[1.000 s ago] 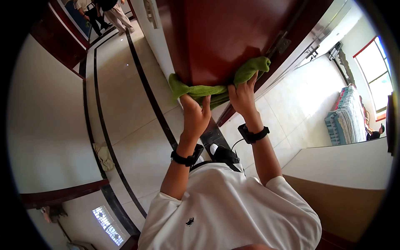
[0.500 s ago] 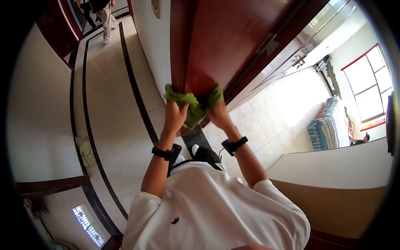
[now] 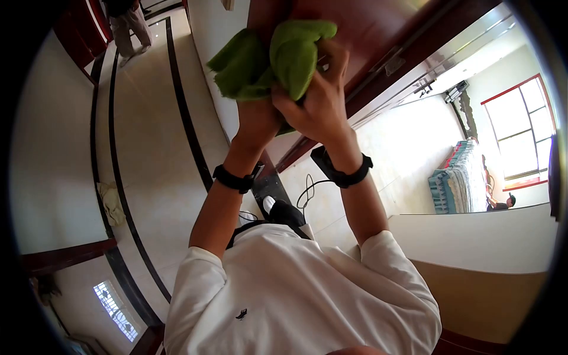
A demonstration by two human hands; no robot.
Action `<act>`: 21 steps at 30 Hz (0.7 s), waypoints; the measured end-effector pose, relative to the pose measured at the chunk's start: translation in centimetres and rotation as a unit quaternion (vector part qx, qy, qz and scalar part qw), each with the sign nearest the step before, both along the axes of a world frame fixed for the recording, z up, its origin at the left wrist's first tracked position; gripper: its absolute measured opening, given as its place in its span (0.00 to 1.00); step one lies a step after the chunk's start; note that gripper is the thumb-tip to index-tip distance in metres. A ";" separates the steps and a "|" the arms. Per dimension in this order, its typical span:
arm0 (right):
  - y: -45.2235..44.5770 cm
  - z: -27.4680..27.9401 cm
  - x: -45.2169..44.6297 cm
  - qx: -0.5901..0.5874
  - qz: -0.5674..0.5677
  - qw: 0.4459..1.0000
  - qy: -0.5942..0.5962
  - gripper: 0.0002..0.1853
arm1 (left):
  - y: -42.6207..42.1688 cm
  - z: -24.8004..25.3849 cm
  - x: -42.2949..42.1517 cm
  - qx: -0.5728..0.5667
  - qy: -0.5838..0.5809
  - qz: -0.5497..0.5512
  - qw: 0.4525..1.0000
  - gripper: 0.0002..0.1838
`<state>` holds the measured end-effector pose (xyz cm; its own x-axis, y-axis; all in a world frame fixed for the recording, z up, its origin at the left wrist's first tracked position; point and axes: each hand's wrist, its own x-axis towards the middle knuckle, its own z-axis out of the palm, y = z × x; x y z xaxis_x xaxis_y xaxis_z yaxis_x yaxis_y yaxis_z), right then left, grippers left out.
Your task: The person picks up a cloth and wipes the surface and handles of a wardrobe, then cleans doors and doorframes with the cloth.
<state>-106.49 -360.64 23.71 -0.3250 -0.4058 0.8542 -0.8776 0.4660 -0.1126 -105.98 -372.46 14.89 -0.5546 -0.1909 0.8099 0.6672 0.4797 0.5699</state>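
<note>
A green cloth [image 3: 296, 59] is bunched up in both of my hands, raised in front of a dark red door frame [image 3: 367, 29]. My left hand [image 3: 258, 118] is beneath the cloth's left part, its fingers mostly covered by the fabric. My right hand [image 3: 319, 106] grips the right part, with its fingers curled around the folds. The two hands are close together. Whether the cloth touches the red wood behind it, I cannot tell. A black band with a small device [image 3: 343, 171] sits on each wrist.
On the left, a tiled hallway [image 3: 148, 136] with black stripes runs back to a standing person [image 3: 127, 29]. A pale crumpled cloth [image 3: 110, 203] lies by its wall. To the right, a bright room holds a covered bed [image 3: 458, 183], a window [image 3: 520, 130] and another person [image 3: 503, 202].
Both hands have moved up along the red wood with the green cloth, which is now closer to the camera and more bunched. The hallway person has shifted slightly left.
</note>
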 end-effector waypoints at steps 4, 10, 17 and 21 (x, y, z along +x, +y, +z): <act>0.8 -3.8 0.6 0.042 -0.017 0.999 -0.022 0.22 | -0.2 -3.5 1.2 -0.012 -0.086 0.022 0.996 0.17; 2.6 -7.1 1.7 0.167 -0.019 0.981 -0.092 0.19 | 0.7 -9.4 4.1 0.134 -0.169 0.036 0.976 0.19; 3.1 -0.2 -1.1 0.073 -0.074 0.994 0.031 0.19 | -1.1 -1.8 5.3 -0.058 -0.072 0.080 0.993 0.21; 4.8 -0.3 -3.3 -0.056 -0.081 0.995 0.029 0.20 | -0.4 4.3 3.3 -0.151 0.046 0.131 0.979 0.21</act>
